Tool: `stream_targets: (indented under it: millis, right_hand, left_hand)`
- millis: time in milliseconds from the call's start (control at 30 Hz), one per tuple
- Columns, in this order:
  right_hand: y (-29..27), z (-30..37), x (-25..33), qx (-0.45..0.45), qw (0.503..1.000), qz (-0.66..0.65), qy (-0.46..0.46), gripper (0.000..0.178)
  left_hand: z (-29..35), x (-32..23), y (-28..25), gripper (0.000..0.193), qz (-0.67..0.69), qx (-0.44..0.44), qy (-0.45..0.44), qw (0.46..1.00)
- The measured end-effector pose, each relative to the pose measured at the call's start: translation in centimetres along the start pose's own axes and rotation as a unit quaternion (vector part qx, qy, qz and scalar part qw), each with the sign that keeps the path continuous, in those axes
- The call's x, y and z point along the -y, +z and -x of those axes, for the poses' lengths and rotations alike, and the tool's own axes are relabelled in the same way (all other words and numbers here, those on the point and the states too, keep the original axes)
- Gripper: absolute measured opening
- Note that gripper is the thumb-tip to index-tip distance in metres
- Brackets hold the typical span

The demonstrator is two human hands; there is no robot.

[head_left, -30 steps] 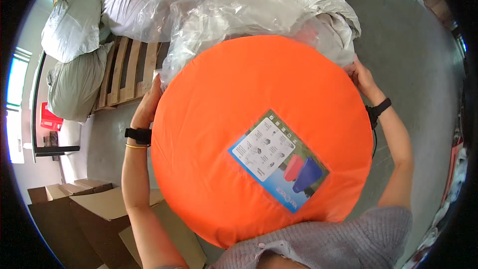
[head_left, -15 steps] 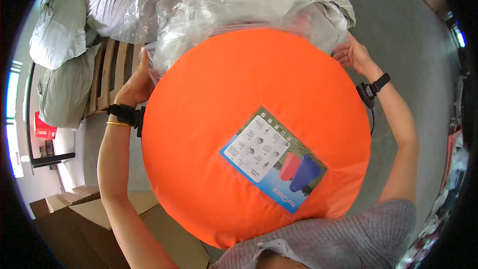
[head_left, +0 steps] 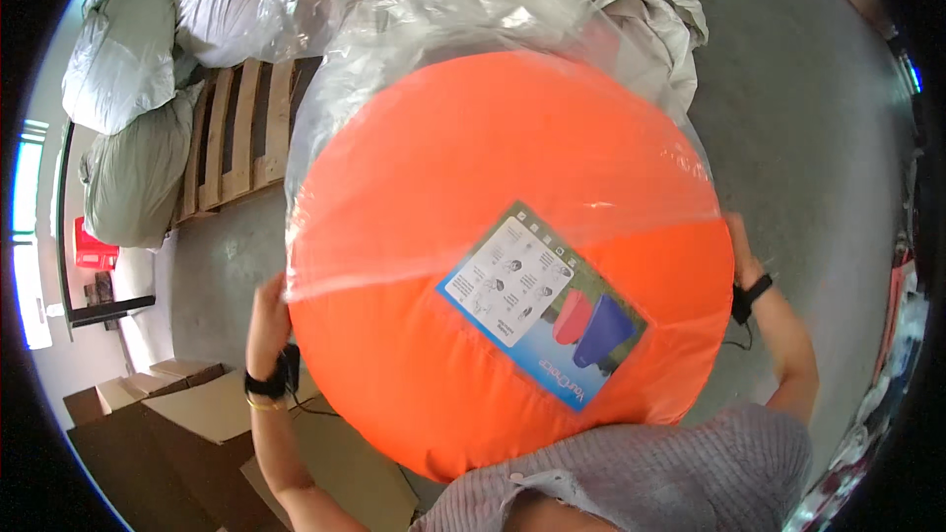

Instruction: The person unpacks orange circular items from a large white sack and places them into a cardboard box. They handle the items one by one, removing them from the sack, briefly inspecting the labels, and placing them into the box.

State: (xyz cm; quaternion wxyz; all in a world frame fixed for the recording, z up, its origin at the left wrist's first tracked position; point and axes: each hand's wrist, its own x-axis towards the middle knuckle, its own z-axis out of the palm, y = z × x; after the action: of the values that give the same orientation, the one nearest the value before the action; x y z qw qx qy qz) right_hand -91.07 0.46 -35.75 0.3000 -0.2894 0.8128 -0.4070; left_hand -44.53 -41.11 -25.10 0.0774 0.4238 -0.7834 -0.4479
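round orange fabric pouch [head_left: 394, 345] at centre of view, far part covered by clear plastic bag [head_left: 424, 20]; printed instruction card [head_left: 542, 305] on its face. left hand [head_left: 266, 325] and right hand [head_left: 744, 246] at opposite sides; fingers partly hidden, cannot tell whether clamped.

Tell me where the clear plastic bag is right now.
In the head view, the clear plastic bag is at upper centre, covering the far part of the round orange bag, between the left hand and right hand.
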Motion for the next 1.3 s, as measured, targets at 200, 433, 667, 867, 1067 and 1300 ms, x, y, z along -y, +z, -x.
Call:
stream_targets:
  millis: [200, 433, 667, 867, 1067, 1300]
  right_hand:
    - [0.7, 8.5, -4.4, -0.013, 0.997, 0.075, -0.012, 0.021]
    - [1.7, 20.2, -6.6, 0.154, 0.907, 0.392, 0.013, 0.027]
    - [4.1, 19.5, -1.4, 0.081, 0.819, -0.541, 0.173, 0.055]
    - [6.9, 16.7, 1.0, 0.031, 0.82, -0.569, 0.052, 0.068]
    - [3.4, 14.5, 8.7, -0.101, 0.923, -0.255, -0.268, 0.051]
    - [-1.7, 5.9, 25.7, 0.195, 0.776, -0.565, -0.204, 0.042]
  left_hand:
    - [10.9, 0.3, 2.9, 0.026, -0.023, -0.074, 0.006, 0.997]
    - [22.6, 0.1, 10.5, 0.022, -0.045, -0.133, 0.03, 0.99]
    - [29.2, -0.8, 18.5, 0.02, 0.153, -0.201, -0.029, 0.967]
    - [29.5, -2.6, 16.1, 0.025, 0.097, -0.089, 0.091, 0.987]
    - [26.8, -5.3, 12.4, 0.024, 0.264, -0.178, 0.11, 0.942]
    - [26.1, -14.6, 7.8, 0.039, 0.356, -0.235, 0.262, 0.865]
